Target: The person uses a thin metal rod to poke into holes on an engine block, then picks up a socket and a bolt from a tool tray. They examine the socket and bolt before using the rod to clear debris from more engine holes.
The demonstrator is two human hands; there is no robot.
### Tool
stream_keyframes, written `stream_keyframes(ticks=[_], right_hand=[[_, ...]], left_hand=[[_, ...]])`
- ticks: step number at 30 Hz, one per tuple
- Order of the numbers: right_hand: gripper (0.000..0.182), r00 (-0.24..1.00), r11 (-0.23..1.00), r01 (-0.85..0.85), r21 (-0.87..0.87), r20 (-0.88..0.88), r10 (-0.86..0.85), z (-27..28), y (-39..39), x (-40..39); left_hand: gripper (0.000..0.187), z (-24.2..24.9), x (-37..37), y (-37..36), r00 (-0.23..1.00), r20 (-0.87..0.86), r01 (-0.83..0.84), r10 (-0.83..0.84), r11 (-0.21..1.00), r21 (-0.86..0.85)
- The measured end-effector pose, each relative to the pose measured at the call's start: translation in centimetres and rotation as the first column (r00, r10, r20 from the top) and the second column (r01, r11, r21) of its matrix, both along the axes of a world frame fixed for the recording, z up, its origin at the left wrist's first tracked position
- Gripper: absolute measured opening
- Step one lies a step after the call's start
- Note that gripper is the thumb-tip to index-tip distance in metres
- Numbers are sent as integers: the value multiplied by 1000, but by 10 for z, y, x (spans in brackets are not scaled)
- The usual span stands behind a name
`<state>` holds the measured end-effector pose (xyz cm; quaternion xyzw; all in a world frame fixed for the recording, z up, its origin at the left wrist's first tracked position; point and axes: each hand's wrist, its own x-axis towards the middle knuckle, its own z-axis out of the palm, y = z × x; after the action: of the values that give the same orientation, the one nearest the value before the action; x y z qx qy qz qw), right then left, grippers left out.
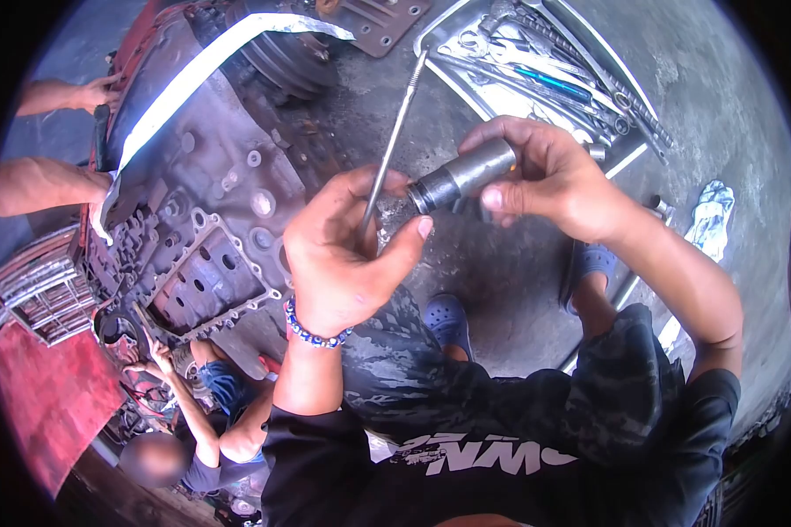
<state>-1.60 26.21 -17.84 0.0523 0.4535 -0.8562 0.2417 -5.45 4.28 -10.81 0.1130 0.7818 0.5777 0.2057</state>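
A dark metal cylinder [466, 176], stepped to a narrower end at its left, is held level in front of me. My right hand [549, 176] grips its wide right end between thumb and fingers. At the narrow end, the thumb and fingertips of my left hand [347, 241] are close by; whether they touch it is hard to tell. A thin metal rod [395, 136], threaded near its top, slants up out of my left hand, which is closed around its lower part. A beaded bracelet circles my left wrist.
A metal tray [488, 104] of wrenches and tools stands at the top right. An engine block [228, 167] fills the left, with a long pale strip [180, 83] over it. A co-worker's hands [88, 189] rest at its far left; another person [198, 439] crouches lower left. A glove [712, 215] lies right.
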Motion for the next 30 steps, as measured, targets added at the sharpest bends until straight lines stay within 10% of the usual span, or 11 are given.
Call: stream_keyframes(ticks=[16,25,30], right_hand=[[40,960,917,138,374,-277,-31,16,5,7],[39,928,931,349,107,-180,-327,8,-7,6],[43,970,967,234,102,-92,-225,7,3,5]], left_hand=[[38,-7,-11,3,994,89,64,-62,998,-29],[35,-7,-11,9,997,59,57,-55,998,-25],[33,-4,-3,12,995,20,102,-100,991,-84]])
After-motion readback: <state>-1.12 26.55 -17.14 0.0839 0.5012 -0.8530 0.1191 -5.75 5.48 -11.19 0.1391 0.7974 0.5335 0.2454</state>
